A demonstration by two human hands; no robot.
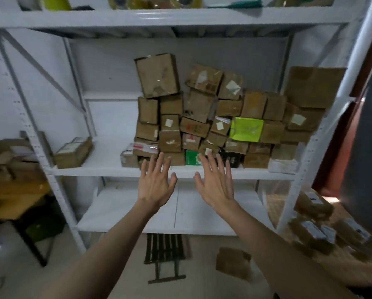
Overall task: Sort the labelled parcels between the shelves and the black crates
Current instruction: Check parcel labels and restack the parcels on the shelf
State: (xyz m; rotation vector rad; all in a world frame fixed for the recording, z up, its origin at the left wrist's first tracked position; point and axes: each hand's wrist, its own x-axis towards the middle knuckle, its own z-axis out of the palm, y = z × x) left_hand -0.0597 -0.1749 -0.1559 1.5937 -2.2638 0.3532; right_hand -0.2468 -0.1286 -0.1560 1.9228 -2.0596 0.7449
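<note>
Both hands reach toward the middle shelf (107, 169) of a white rack. The left hand (155, 182) and right hand (215, 184) are held palms forward, fingers straight and spread apart, gripping nothing. Their fingertips lie over the bottom row of the parcel stack (219, 117); whether they touch it cannot be told.

The stack fills the right half of the middle shelf, brown boxes piled several rows high against the back. Most lie with their long axis across the shelf, flat faces forward. The top box (158, 75) stands on end, tilted slightly to the left, its broad face forward. A big carton (312, 87) stands upright at the far right, against the rack post. A bright green parcel (246, 129) sits mid-stack, long axis left to right. A small dark green box (191, 157) is in the bottom row, between the two hands. White labels show on several faces, some turned like diamonds.

A lone box (73, 152) lies at the left end of the same shelf, well apart from the stack, label up, long axis running back into the shelf.

The shelf below (180, 212) is in view under the wrists. More labelled parcels (314, 225) lie heaped on the floor to the right of the rack. One brown box (232, 262) lies on the floor in front.
</note>
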